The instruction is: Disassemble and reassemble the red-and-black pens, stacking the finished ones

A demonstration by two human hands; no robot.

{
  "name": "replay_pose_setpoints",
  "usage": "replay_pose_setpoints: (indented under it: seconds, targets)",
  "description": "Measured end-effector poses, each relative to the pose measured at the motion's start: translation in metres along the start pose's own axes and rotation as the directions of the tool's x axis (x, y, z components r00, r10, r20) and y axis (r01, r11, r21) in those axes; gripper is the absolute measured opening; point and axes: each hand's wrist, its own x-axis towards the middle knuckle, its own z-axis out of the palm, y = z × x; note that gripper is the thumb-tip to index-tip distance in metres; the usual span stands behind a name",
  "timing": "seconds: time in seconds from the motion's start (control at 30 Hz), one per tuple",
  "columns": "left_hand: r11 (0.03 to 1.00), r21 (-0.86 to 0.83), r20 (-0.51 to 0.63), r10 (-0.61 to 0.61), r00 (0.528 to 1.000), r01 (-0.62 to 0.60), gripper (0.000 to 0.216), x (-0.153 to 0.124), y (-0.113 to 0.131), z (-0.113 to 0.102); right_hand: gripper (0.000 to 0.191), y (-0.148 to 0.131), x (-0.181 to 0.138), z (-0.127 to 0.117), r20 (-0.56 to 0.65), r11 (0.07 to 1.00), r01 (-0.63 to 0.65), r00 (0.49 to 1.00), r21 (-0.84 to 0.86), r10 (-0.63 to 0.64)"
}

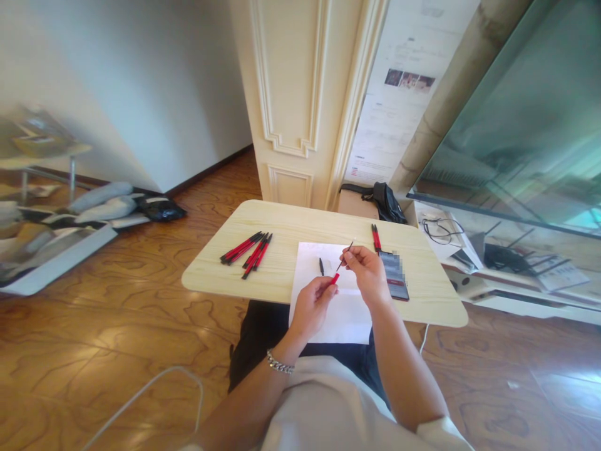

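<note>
Over a sheet of white paper (331, 326), my left hand (310, 305) grips a red pen barrel (335, 278), its upper end sticking out past the fingers. My right hand (367, 273) pinches a thin dark pen refill (344, 258) between thumb and fingertips. The refill slants down, its lower end close to the barrel's top; whether it is inside, I cannot tell. A small black pen part (322, 266) lies on the paper just beyond my left hand.
Several red-and-black pens (246, 252) lie in a pile at the left of the pale wooden table (211, 275). At the right are more red pens (375, 238) and a phone (395, 275). A black bag (387, 202) sits beyond the table's far edge.
</note>
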Motion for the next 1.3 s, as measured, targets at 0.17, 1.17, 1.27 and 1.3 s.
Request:
replay_pose_setpoints:
  seconds: [0.17, 1.17, 1.27, 1.3]
  targets:
    - [1.000, 0.000, -0.005, -0.017, 1.000, 0.017, 0.029, -0.001, -0.001, 0.000, 0.020, -0.003, -0.004, -0.002, -0.074, 0.999, 0.044, 0.996, -0.011, -0.045]
    - [0.997, -0.055, -0.020, -0.054, 0.998, 0.052, 0.031, -0.002, 0.003, -0.009, 0.020, 0.060, 0.033, -0.009, 0.035, 0.616, -0.070, 0.987, -0.784, 0.157]
    - [0.997, -0.059, -0.034, -0.057, 0.998, 0.055, 0.031, -0.001, 0.003, -0.010, 0.022, 0.065, 0.041, 0.007, -0.020, 0.389, -0.109, 0.974, -0.915, 0.227]
    - [0.997, -0.059, -0.038, -0.057, 0.998, 0.055, 0.031, -0.001, 0.003, -0.010, 0.023, 0.065, 0.041, 0.011, -0.032, 0.339, -0.113, 0.971, -0.934, 0.238]
